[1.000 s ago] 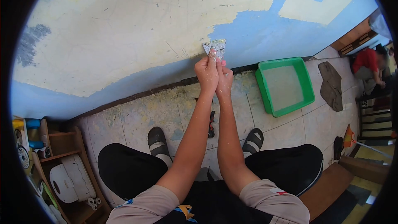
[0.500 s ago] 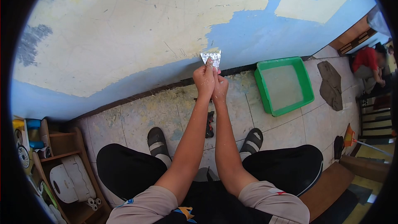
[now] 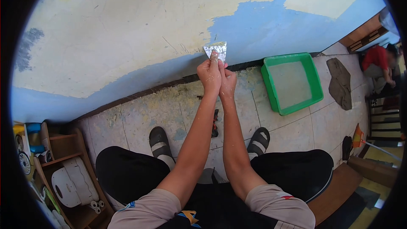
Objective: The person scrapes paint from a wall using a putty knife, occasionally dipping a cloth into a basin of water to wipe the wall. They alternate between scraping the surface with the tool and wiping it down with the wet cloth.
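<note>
A metal putty scraper (image 3: 220, 50) with a smeared, speckled blade lies against the low part of the wall, where cream patches meet blue paint (image 3: 250, 29). My left hand (image 3: 209, 76) is closed round its handle, the thumb stretched up onto the blade. Pressed beside it, my right hand (image 3: 229, 84) also grips the handle, with fingers wrapped. Most of the handle is hidden by both hands. Pale flecks cling to my hands and forearms. Beneath my wrists, a dark and red object (image 3: 215, 123) on the floor is partly covered.
A green tray (image 3: 275, 97) of cloudy liquid stands right of my hands. Beyond it lies a brown cloth (image 3: 340, 82); a person in a red shirt (image 3: 375, 59) crouches farther off. Paint scraps litter the tiles (image 3: 148, 110). A wooden shelf (image 3: 63, 160) is at left.
The whole view has shifted slightly, with the wall and tray now higher in it. My hands and the scraper appear a little higher too, the grip unchanged.
</note>
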Demonstrator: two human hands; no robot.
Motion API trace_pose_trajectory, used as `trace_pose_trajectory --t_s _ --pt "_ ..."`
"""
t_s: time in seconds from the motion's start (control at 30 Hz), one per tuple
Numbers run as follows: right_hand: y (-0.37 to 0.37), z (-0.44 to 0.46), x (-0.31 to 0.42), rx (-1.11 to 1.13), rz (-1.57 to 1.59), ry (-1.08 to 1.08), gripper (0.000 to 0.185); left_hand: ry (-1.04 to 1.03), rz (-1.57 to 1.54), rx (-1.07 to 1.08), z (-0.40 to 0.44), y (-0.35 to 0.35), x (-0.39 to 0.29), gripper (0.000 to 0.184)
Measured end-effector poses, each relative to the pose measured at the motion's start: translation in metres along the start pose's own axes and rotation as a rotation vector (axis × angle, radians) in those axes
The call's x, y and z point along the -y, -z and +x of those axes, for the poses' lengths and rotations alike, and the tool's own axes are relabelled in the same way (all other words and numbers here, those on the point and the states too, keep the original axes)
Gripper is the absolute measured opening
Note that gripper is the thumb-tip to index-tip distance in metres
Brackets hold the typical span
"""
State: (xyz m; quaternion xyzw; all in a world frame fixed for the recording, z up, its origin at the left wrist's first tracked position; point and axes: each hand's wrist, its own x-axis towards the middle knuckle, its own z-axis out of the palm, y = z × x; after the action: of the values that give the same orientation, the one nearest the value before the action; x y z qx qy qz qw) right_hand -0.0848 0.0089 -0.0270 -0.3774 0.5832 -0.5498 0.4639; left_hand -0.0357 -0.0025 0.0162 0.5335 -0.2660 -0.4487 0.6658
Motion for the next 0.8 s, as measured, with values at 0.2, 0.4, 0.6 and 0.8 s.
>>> trace_pose_trajectory --t_s 0.2,0.4,0.6,0.8 --pt "-0.017 -0.004 -0.005 0.001 0.182 -0.015 0.063 -0.088 0.090 0.015 0.002 0.005 -0.009 0.044" --pt "-0.030 -0.019 -0.003 0.030 0.376 -0.132 0.063 -0.140 0.331 -0.015 -0.001 0.010 -0.029 0.046" --pt "-0.034 -0.019 0.000 -0.001 0.447 -0.143 0.063 -0.179 0.438 0.007 0.005 0.014 -0.024 0.046" --pt "-0.003 0.001 0.012 -0.015 0.038 0.001 0.062 -0.055 0.010 0.004 0.002 -0.006 -0.009 0.047"
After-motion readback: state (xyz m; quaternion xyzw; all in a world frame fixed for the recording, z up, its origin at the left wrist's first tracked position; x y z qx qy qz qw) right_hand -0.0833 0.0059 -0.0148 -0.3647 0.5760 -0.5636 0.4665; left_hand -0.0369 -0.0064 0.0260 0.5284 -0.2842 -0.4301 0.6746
